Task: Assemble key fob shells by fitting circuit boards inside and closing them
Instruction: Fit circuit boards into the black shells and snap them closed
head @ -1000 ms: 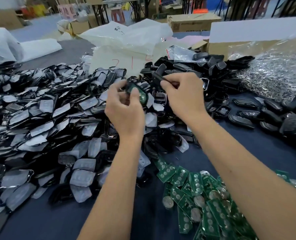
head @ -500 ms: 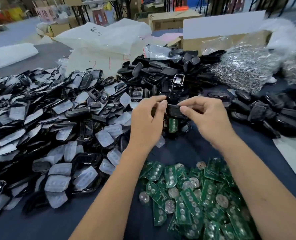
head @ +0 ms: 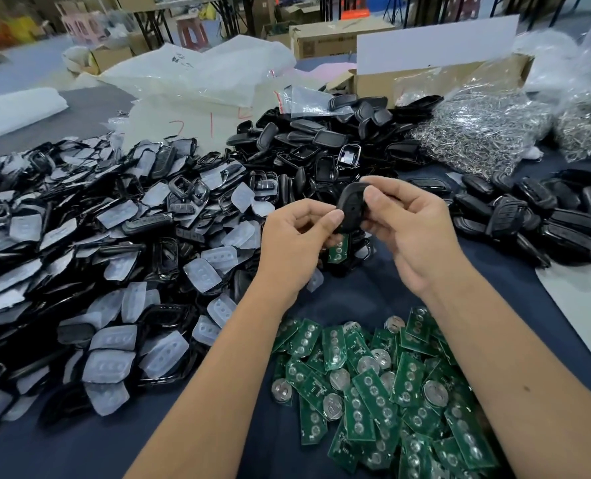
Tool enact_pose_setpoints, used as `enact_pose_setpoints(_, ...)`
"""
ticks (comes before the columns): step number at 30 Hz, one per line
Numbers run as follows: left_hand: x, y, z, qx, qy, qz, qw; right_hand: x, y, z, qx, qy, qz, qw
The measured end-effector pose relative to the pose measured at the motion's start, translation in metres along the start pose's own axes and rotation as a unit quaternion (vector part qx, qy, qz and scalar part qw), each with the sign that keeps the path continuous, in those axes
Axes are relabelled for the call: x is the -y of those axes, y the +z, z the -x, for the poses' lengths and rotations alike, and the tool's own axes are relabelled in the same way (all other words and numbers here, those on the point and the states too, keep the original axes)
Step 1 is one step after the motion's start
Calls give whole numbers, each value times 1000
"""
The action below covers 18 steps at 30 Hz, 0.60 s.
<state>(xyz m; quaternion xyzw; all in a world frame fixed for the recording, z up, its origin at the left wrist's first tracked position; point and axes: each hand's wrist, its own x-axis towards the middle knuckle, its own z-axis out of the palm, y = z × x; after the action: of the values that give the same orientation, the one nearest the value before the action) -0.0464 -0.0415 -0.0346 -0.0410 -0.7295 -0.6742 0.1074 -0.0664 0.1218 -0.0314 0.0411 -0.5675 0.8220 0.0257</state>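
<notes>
Lifted closer since a moment before, black shell (head: 351,209) pinched by both left hand (head: 296,243) and right hand (head: 408,226); risked pinching green board (head: 338,248) crooked beneath, jamming closure.

Most of the green circuit board (head: 339,248) is hidden behind the left hand (head: 294,243) and the black shell (head: 351,209). The pile of circuit boards (head: 391,392) is cut off by the bottom edge, and background shelving is blurred.
</notes>
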Motion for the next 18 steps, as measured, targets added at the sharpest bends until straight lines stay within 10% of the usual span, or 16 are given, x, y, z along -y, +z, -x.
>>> enact_pose_setpoints(18, -4, 3, 3, 35, -32, 37, 998, 5, 5, 6, -2, 38, -112, 993)
